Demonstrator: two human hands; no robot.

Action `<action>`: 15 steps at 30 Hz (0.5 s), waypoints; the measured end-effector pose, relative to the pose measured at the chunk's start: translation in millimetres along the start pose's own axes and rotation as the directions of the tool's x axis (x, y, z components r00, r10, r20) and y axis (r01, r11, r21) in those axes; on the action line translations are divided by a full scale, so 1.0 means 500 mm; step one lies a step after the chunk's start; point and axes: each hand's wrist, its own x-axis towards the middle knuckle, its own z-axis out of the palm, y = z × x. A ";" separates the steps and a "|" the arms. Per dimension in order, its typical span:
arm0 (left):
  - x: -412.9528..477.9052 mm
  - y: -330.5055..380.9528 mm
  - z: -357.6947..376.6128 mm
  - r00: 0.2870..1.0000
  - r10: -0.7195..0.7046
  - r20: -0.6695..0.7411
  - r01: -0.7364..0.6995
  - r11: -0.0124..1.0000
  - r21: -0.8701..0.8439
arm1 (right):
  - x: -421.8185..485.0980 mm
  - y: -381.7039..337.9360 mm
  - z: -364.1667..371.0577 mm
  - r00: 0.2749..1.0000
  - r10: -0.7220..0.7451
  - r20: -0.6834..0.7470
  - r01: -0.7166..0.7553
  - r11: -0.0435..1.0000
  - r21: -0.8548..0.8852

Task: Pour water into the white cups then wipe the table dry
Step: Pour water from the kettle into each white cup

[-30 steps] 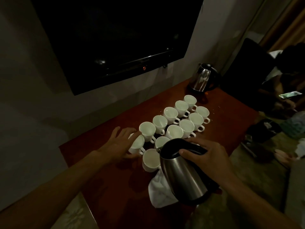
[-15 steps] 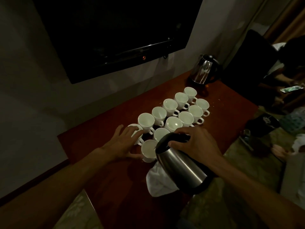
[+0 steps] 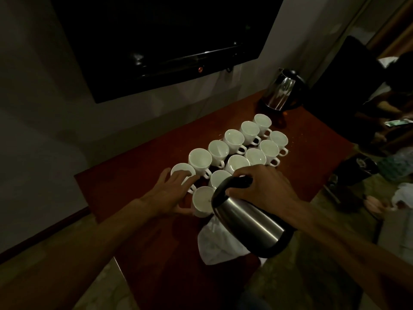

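Kettle [image 3: 248, 222] is tipped hard toward 10 o'clock, spout right over the rim of the nearest cup [image 3: 202, 201], which sits at the 7 o'clock end of the white cups [image 3: 234, 139]. Right hand [image 3: 266, 186] is wrapped around the black handle on top, fingers curled all the way round it. Left hand [image 3: 172, 191] comes in from 8 o'clock with fingers spread and pretty much straight. Its tips lie on the end cup [image 3: 182, 170] of the far row and the thumb runs along the nearest cup's side, so it's resting there, not grabbing.

The cups stand upright in two tight rows running toward 1 o'clock on the reddish table [image 3: 143, 166]. White cloth [image 3: 214, 245] lies crumpled under the kettle body, at 5 o'clock from the nearest cup. Second kettle [image 3: 281, 91] stands upright at the table's 1 o'clock end, just past the last cups. Way too dim to tell if there's water in any of them.
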 end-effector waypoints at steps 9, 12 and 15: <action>0.005 -0.022 0.018 1.000 -0.024 -0.006 0.024 0.999 -0.031 | 0.019 -0.013 0.001 1.000 -0.013 0.025 0.015 0.998 -0.053; 0.004 -0.030 0.022 0.999 -0.034 -0.010 0.034 0.999 -0.036 | 0.026 -0.015 0.003 0.999 -0.020 0.028 0.021 0.997 -0.068; 0.002 -0.031 0.026 0.999 -0.038 -0.025 0.037 0.998 -0.056 | 0.032 -0.015 0.007 0.999 -0.036 0.040 0.038 0.997 -0.070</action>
